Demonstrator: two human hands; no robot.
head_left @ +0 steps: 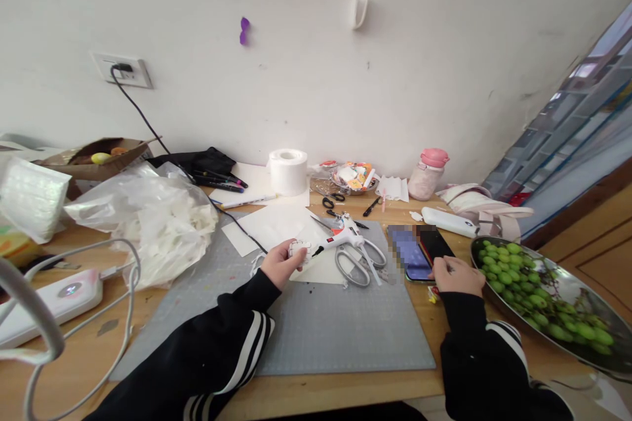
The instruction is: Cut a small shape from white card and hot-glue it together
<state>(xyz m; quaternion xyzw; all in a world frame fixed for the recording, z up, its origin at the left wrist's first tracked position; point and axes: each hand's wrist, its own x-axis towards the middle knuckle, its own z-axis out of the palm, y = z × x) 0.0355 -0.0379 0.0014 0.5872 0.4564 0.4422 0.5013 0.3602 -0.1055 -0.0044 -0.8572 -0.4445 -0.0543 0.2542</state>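
Observation:
My left hand (280, 264) is closed around a small white piece with thin dark lines (300, 251), held over the grey cutting mat (345, 335). Just right of it lies a white glue gun (345, 237) with a red switch, its cord running off to the left. Grey-handled scissors (354, 268) rest beside the glue gun. My right hand (458, 275) is curled at the lower end of a black phone-like slab (436, 243) with a red edge. Beside that slab lies a phone with a lit screen (412, 253), partly blurred out. My right fingertips are mostly hidden.
A steel tray (590, 306) of green grapes (533, 302) stands at the right. Toward the wall are a white paper roll (288, 172), a pink-lidded bottle (427, 174) and small black scissors (333, 200). Plastic bags (162, 217) and a cabled power bank (59, 302) occupy the left.

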